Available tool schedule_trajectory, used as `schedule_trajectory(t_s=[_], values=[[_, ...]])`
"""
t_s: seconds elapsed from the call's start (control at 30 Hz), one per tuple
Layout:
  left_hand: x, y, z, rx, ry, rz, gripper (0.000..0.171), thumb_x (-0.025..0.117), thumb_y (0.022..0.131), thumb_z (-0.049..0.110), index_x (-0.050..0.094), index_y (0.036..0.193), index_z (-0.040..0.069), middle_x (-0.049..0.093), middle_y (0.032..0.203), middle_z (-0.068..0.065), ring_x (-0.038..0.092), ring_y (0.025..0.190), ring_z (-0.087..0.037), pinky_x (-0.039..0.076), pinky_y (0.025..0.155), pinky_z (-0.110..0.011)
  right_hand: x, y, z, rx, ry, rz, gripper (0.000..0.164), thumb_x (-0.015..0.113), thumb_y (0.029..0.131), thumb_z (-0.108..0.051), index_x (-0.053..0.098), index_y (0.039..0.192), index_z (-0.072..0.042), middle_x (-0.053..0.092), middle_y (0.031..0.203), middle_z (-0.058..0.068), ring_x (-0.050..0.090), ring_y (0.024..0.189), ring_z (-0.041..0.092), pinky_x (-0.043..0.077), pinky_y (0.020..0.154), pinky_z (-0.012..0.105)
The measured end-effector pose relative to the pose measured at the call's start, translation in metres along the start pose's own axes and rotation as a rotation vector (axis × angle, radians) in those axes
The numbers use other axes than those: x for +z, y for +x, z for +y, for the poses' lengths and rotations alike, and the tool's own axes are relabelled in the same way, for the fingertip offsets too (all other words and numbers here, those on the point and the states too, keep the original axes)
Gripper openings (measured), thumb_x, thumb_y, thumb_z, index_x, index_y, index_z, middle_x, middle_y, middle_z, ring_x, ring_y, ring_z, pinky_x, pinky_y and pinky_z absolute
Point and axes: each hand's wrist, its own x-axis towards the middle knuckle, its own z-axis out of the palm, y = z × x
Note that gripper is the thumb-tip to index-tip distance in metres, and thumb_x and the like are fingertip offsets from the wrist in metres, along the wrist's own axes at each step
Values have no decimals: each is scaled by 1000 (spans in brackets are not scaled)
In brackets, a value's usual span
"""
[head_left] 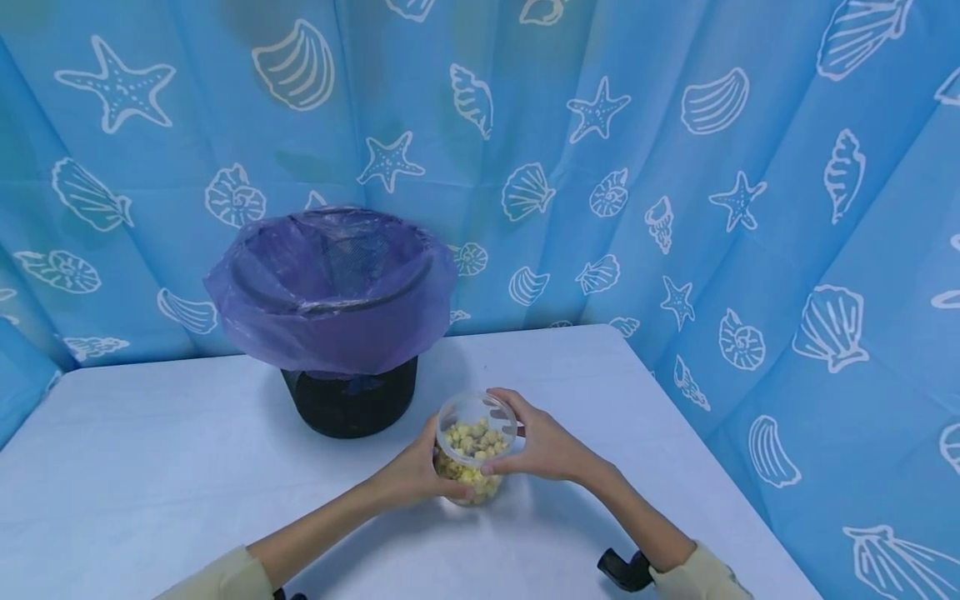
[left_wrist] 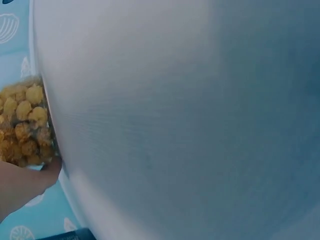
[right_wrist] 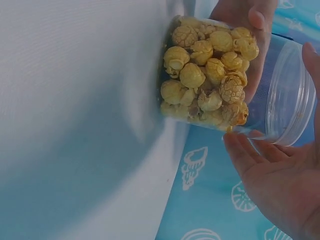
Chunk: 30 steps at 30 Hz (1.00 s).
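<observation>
A clear plastic jar [head_left: 459,455], its lower part full of yellow popcorn [right_wrist: 202,75], stands upright at the white table's middle. My left hand [head_left: 417,475] grips the jar's side, low down, with the thumb across the front. Around the clear ring at the jar's top curves my right hand [head_left: 546,446], thumb in front and fingers at the far side. In the right wrist view the ring [right_wrist: 291,95] lies between the thumb and fingers of that hand. The left wrist view catches only part of the popcorn and the left thumb [left_wrist: 32,182].
Behind the jar and to its left stands a black bin [head_left: 348,404] lined with a purple plastic bag [head_left: 337,337] folded over its rim. A blue curtain [head_left: 555,150] with white shells hangs behind and to the right of the white table [head_left: 150,467].
</observation>
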Motion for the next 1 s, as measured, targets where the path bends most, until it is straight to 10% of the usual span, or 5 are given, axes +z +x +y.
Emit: schedule_trajectory(t_s=[0.57, 1.0], values=[[-2, -2, 37, 197, -78, 106, 111, 86, 62, 25, 12, 144, 28, 36, 132, 0, 42, 115, -20, 39, 93, -40, -30, -11, -50, -154, 43, 8, 89, 79, 73, -30, 26, 144, -20, 34, 141, -6, 41, 124, 17, 40, 95, 41], [0, -21, 96, 178, -98, 244, 101, 82, 69, 16, 14, 143, 20, 35, 133, -8, 46, 110, -22, 44, 90, -37, -25, -18, -84, -93, -13, 212, 94, 75, 74, -39, 19, 146, -17, 30, 145, 2, 33, 129, 19, 33, 100, 44]])
